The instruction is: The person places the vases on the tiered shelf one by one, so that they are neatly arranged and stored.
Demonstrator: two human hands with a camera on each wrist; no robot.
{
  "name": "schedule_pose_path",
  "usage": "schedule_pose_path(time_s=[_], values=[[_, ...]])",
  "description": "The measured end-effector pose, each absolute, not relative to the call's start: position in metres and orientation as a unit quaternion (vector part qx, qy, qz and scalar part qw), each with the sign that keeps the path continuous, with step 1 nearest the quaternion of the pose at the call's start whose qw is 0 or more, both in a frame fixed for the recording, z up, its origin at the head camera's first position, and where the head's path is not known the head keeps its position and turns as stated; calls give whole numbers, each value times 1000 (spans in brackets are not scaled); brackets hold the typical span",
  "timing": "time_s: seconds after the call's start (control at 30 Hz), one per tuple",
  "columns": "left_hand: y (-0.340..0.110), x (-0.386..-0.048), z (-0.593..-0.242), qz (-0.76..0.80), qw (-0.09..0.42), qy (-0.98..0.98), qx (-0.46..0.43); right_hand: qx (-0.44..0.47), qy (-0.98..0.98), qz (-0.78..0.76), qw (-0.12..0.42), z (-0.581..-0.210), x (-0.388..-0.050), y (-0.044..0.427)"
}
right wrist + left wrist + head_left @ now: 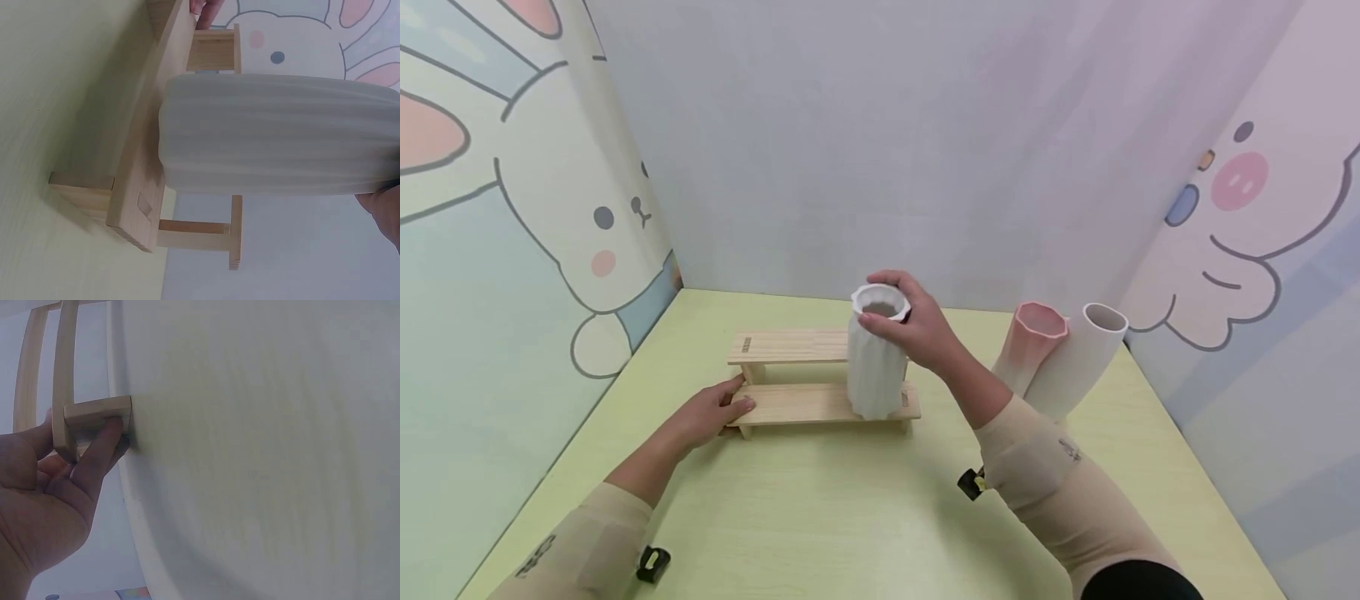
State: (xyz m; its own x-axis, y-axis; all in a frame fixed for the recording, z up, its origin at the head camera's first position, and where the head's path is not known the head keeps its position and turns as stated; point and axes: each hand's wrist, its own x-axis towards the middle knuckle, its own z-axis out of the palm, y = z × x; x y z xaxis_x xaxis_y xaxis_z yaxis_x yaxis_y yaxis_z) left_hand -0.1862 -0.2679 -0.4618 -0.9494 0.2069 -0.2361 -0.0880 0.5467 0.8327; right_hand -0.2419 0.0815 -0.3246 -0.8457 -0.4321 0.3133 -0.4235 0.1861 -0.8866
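A white fluted vase (877, 367) stands upright at the right part of the lower step of a two-step wooden stand (805, 403). Around the vase's rim curl the fingers and thumb of my right hand (917, 327). In the right wrist view the base of the vase (269, 134) is at the lower board (140, 169); whether it bears fully on it I cannot tell. My left hand (703, 417) grips the left end of that lower step, thumb on top. The left wrist view shows fingers beneath the board's end (97, 409).
Right of the stand, a pink vase (1033, 342) and a smooth white vase (1078, 362) stand close together, partly behind my right forearm. The pale yellow-green table (820, 517) meets a plain back wall and side panels with cartoon animals.
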Motion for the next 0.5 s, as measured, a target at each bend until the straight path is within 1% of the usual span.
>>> schedule_pose_path(time_s=[0.23, 0.5], values=[[-268, -187, -464, 465, 147, 872, 33, -282, 766, -578, 10, -327, -243, 71], [-266, -186, -463, 480, 150, 864, 34, -287, 765, -575, 22, -330, -245, 59]])
